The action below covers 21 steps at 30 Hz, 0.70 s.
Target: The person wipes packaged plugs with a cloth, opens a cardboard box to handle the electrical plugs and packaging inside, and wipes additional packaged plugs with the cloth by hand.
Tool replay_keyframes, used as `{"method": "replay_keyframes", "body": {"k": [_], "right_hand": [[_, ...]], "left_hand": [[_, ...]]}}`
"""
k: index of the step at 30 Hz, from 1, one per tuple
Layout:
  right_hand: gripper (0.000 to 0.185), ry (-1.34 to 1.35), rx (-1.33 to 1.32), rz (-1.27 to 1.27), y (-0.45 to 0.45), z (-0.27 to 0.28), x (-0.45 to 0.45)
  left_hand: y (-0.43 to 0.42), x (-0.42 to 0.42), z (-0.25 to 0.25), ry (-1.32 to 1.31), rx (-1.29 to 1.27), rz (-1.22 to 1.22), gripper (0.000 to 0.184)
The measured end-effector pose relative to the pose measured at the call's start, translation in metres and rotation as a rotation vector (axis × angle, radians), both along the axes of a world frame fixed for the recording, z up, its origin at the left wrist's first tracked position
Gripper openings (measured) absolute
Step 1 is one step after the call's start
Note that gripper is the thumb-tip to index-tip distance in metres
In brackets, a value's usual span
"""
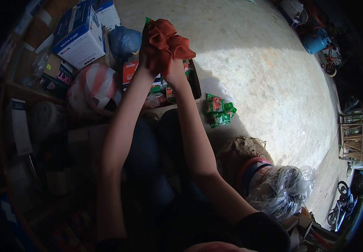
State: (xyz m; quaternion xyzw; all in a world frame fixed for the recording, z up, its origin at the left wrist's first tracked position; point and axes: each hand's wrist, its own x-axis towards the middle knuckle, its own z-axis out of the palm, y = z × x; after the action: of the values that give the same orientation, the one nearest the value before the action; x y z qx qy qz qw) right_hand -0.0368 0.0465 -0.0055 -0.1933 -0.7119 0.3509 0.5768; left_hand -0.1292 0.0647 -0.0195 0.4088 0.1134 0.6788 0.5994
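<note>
A crumpled red cloth (162, 44) is held up in front of me by both hands, above a box. My left hand (144, 59) is closed on its left side, with the fingers mostly covered by the folds. My right hand (176, 70) grips the lower right part of the cloth, its fingers also largely hidden. A small green corner (148, 20) pokes out at the top left of the cloth; what it belongs to is hidden. Below the hands, an open box (196, 86) contains green-and-red packets and a red-and-white carton (130, 72).
Several green packets (219, 110) lie on the concrete floor (269, 88) to the right. At left are a water pump box (80, 40), a blue plastic bag (125, 42) and a plastic-wrapped red-and-white ball (93, 88). Clear plastic wrapping (280, 191) sits at lower right.
</note>
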Motion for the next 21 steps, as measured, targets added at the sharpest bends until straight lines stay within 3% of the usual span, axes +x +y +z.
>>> {"method": "replay_keyframes", "body": {"k": [2,3,4,5,6,8,9,11,12,13,14,16,17,18,20,21], "right_hand": [[0.045,0.068,0.009,-0.046,0.012,-0.005,0.007],[0.041,-0.012,-0.169,-0.106,0.017,-0.009,0.022],[0.039,0.290,-0.421,-0.025,0.033,-0.023,0.026],[0.040,0.323,-0.482,-0.041,0.035,-0.022,0.044],[0.038,0.159,-0.404,-0.053,0.040,-0.019,0.058],[0.033,0.432,-0.366,0.455,0.063,-0.034,0.073],[0.031,0.638,-0.673,0.523,0.053,-0.042,0.072],[0.031,0.243,-0.579,0.238,0.043,-0.043,0.075],[0.035,0.004,-0.510,0.145,0.040,-0.041,0.078],[0.035,0.005,-0.509,0.149,0.037,-0.040,0.080],[0.035,-0.100,-0.599,0.210,0.036,-0.038,0.083],[0.034,-0.309,-0.775,0.333,0.040,-0.039,0.089],[0.034,-0.237,-0.637,0.258,0.044,-0.059,0.093],[0.034,-0.192,-0.195,0.254,0.062,-0.102,0.103],[0.029,0.125,-0.731,0.413,0.065,-0.127,0.133],[0.029,0.126,-0.732,0.420,0.063,-0.134,0.148]], "left_hand": [[-0.028,0.040,0.035,0.029,-0.376,0.142,0.041],[-0.040,0.057,0.044,0.037,-0.565,0.217,0.043],[-0.045,0.065,0.046,0.105,-0.586,0.168,0.049],[-0.044,0.069,0.035,0.222,-0.461,0.141,0.049],[-0.042,0.072,0.024,0.341,-0.335,0.109,0.049],[-0.050,0.078,0.024,0.487,-0.407,0.087,0.048],[-0.047,0.079,0.017,0.447,-0.362,0.129,0.047],[-0.035,0.079,0.003,0.406,-0.310,0.175,0.047],[-0.030,0.078,-0.002,0.422,-0.459,0.276,0.044],[-0.022,0.075,-0.015,0.436,-0.610,0.377,0.042],[-0.012,0.063,-0.033,0.351,-0.627,0.264,0.049],[-0.014,0.056,-0.021,0.788,-0.599,0.331,0.055],[-0.015,0.074,-0.025,1.269,-0.540,0.912,0.056],[-0.019,0.080,-0.014,1.287,-0.219,1.186,0.051],[-0.042,0.089,0.049,0.850,-0.033,0.876,0.046],[-0.054,0.090,0.078,0.559,0.001,0.602,0.045]]}}
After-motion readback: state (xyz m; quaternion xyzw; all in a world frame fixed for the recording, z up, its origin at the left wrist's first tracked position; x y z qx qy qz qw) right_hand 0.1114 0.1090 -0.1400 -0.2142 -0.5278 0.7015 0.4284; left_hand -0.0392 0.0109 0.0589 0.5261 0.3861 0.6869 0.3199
